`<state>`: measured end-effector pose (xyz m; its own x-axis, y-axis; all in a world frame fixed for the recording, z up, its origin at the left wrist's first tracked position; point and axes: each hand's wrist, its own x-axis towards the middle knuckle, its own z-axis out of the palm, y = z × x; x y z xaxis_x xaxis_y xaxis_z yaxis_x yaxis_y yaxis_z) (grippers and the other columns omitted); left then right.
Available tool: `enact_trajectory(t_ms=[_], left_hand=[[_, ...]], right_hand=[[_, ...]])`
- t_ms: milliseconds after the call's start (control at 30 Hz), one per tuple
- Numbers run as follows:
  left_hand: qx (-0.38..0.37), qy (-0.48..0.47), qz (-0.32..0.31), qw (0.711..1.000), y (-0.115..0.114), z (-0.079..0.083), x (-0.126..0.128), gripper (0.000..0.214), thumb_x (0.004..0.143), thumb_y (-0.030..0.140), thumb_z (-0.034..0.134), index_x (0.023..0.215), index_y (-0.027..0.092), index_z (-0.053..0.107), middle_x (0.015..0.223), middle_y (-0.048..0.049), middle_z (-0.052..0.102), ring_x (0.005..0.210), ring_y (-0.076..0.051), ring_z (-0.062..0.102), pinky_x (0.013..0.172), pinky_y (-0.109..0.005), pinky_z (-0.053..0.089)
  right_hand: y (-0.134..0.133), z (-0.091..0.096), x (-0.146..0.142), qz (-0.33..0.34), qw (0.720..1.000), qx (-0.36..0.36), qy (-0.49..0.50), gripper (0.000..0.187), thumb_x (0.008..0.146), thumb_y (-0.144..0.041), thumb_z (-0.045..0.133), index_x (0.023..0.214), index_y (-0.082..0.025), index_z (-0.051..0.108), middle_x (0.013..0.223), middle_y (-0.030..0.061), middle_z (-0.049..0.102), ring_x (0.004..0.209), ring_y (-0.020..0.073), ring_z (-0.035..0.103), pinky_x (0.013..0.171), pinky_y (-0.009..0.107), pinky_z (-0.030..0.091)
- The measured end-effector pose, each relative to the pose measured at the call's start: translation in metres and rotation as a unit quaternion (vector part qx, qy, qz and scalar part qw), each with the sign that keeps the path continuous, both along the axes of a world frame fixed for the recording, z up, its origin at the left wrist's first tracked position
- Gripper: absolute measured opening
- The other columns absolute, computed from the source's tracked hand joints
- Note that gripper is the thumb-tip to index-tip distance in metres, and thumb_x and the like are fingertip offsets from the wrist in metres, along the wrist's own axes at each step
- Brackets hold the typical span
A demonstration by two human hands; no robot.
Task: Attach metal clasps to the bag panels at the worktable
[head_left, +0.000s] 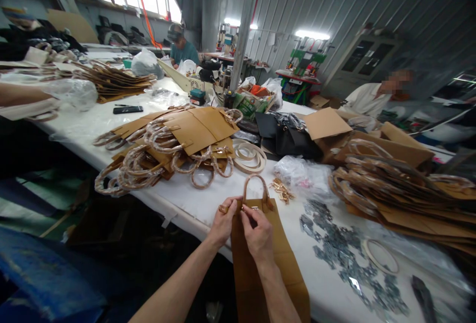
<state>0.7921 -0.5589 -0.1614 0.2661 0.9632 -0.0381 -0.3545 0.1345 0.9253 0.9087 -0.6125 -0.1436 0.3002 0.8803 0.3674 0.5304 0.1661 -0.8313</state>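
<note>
A tan leather bag panel [286,263] with a wrapped ring handle [256,187] lies over the near edge of the white table [186,199]. My left hand [224,221] pinches the panel's top left corner, next to a small gold clasp [224,208]. My right hand [258,231] is closed on the top edge beside it, fingertips at a metal fitting [250,208]. Both hands hold the same panel just below the handle.
Stacks of tan panels with handles lie at left [174,144] and right [405,194]. Gold fittings [282,190], grey metal parts [345,253], loose rings [250,157], a black bag [286,137] and a phone [127,109] are on the table. Other people work at the back and right.
</note>
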Motion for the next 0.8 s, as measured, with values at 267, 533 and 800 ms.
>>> enact_trajectory(t_ms=[267,533,800], left_hand=[[0.017,0.065,0.011,0.998,0.000,0.008,-0.002,0.047,0.095,0.054,0.060,0.124,0.018,0.069,0.122,-0.0092,0.074,0.115,-0.026,0.067,0.108,-0.039,0.049],[0.060,0.150,0.026,0.986,0.007,-0.002,-0.002,0.052,0.093,0.062,0.059,0.126,0.022,0.067,0.135,-0.0083,0.068,0.130,-0.030,0.060,0.118,-0.043,0.041],[0.254,0.419,0.046,0.871,0.027,-0.004,-0.024,0.046,0.099,0.053,0.042,0.124,0.024,0.068,0.127,-0.0087,0.073,0.121,-0.031,0.068,0.109,-0.051,0.053]], right_hand=[[0.002,0.008,-0.012,0.001,1.000,-0.015,-0.021,0.030,0.102,-0.032,0.057,0.121,-0.021,0.077,0.099,0.0111,0.072,0.091,0.0265,0.068,0.088,0.040,0.053],[0.004,0.004,-0.012,-0.043,0.999,0.013,0.030,0.020,0.096,-0.028,0.069,0.114,-0.027,0.077,0.098,0.0039,0.076,0.091,0.0220,0.070,0.085,0.032,0.057],[-0.002,0.010,-0.004,-0.064,0.983,0.035,0.170,0.033,0.105,-0.048,0.052,0.118,-0.024,0.071,0.093,0.0034,0.069,0.068,0.0162,0.066,0.061,0.027,0.055]])
